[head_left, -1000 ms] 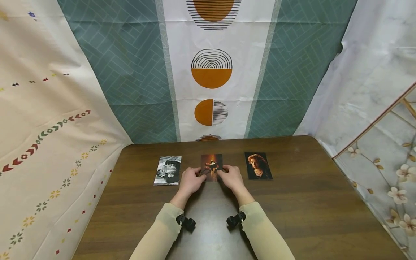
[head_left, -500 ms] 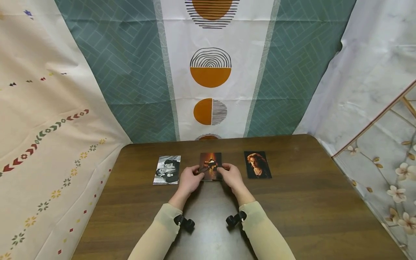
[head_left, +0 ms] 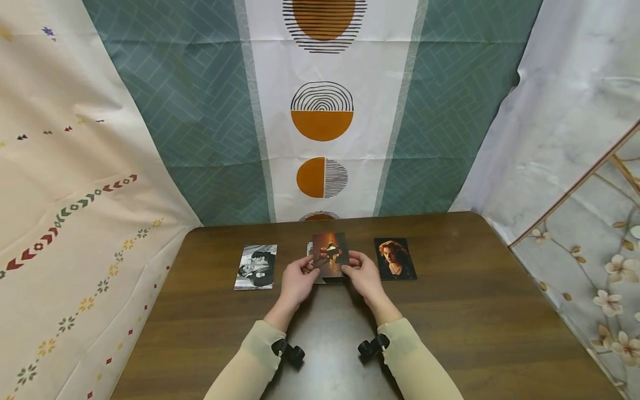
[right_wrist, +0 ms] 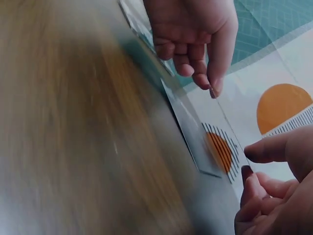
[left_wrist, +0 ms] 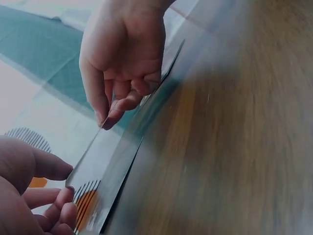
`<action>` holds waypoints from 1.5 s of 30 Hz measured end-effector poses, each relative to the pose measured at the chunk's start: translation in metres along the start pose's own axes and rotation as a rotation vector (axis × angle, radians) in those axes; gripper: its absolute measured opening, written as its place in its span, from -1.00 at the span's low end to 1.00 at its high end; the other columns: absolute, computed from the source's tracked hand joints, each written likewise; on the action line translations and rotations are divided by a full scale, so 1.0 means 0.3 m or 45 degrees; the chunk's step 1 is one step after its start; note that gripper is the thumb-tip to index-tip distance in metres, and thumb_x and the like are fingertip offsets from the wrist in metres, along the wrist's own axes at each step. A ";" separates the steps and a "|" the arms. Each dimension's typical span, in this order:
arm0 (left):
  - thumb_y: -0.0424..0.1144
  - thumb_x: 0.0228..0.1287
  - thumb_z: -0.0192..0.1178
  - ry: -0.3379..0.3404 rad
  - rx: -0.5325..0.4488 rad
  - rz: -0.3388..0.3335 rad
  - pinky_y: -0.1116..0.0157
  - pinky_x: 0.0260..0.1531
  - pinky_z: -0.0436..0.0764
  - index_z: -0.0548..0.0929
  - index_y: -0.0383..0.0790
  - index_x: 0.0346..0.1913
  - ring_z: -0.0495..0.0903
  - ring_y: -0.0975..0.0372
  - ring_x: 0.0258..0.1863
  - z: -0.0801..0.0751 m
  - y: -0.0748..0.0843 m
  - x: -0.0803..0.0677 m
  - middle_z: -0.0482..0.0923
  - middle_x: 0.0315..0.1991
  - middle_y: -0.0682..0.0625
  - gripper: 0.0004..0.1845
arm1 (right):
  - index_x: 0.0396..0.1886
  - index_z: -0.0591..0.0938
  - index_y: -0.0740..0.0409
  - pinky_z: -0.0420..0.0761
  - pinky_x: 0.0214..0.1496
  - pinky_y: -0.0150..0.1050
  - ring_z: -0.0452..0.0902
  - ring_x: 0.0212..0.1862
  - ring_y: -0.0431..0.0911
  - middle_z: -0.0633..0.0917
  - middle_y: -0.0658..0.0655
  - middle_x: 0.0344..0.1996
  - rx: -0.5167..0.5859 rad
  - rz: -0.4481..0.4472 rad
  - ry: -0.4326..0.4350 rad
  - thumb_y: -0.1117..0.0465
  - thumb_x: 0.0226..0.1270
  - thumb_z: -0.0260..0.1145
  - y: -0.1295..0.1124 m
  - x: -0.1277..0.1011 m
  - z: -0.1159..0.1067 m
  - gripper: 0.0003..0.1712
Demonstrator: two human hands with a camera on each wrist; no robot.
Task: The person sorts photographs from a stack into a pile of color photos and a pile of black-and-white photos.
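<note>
An orange-brown photo card (head_left: 330,250) is raised a little above the table, pinched at its two lower sides between thumbs and fingers. My left hand (head_left: 297,279) holds its left side, and my right hand (head_left: 366,278) holds the right. Both wrist views show the card nearly edge-on, as a thin line between the left hand (left_wrist: 29,191) and the right hand (right_wrist: 279,176). Beneath it lies another card (head_left: 319,280), mostly covered. To the left rests a black-and-white photo card (head_left: 256,268); to the right is a dark portrait card (head_left: 396,259).
The brown wooden table (head_left: 475,328) carries the cards near its back edge. A patterned teal and white cloth (head_left: 322,128) hangs behind it. Pale cloths flank both sides, and a black camera is strapped at each wrist.
Both hands have lifted the middle photo card off the one beneath, shifting it slightly right and exposing the lower card's edges. The two side cards stay in place.
</note>
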State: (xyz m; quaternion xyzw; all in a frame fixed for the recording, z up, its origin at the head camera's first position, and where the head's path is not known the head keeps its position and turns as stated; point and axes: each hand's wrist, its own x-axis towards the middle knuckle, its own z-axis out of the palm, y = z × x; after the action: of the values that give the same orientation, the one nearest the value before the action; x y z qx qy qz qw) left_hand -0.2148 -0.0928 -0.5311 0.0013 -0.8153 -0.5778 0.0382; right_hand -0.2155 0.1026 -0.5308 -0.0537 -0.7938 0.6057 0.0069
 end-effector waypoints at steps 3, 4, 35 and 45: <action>-0.42 0.33 0.36 -0.023 -0.037 0.026 0.35 -0.38 0.44 0.69 -0.42 0.30 0.44 0.27 -0.42 0.035 0.013 0.001 0.58 -0.27 -0.02 -0.53 | 0.48 0.52 0.30 0.59 0.14 0.07 0.58 0.11 0.14 0.63 0.35 0.20 -0.062 -0.026 0.003 0.28 0.47 0.41 0.007 -0.001 -0.047 -0.37; -0.42 0.33 0.36 -0.029 -0.046 0.036 0.35 -0.38 0.44 0.69 -0.41 0.31 0.44 0.27 -0.42 0.049 0.016 0.003 0.58 -0.27 -0.01 -0.52 | 0.49 0.52 0.29 0.58 0.13 0.06 0.57 0.11 0.13 0.63 0.36 0.20 -0.079 -0.031 0.003 0.27 0.47 0.41 0.010 -0.001 -0.064 -0.36; -0.38 0.27 0.39 -0.243 0.163 0.064 0.27 -0.13 0.61 0.67 -0.36 0.36 0.54 0.34 -0.40 0.479 0.149 -0.004 0.60 -0.41 0.18 -0.44 | 0.49 0.52 0.30 0.49 0.20 0.14 0.54 0.17 0.22 0.64 0.40 0.21 -0.461 -0.010 0.107 0.19 0.56 0.33 0.121 0.017 -0.502 -0.40; -0.28 0.31 0.36 -0.299 0.319 0.057 0.28 -0.15 0.59 0.67 -0.30 0.37 0.54 0.32 -0.38 0.511 0.171 0.003 0.52 -0.46 0.21 -0.45 | 0.46 0.55 0.31 0.43 0.25 0.18 0.52 0.18 0.23 0.64 0.38 0.18 -0.460 0.039 0.138 0.17 0.57 0.32 0.158 0.029 -0.527 -0.43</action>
State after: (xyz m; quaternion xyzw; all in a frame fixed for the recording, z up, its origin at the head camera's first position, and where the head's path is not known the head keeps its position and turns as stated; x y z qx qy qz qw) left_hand -0.2234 0.0687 -0.5333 -0.0796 -0.8797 -0.4667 -0.0451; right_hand -0.2085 0.2676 -0.5348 -0.0988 -0.8873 0.4494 0.0307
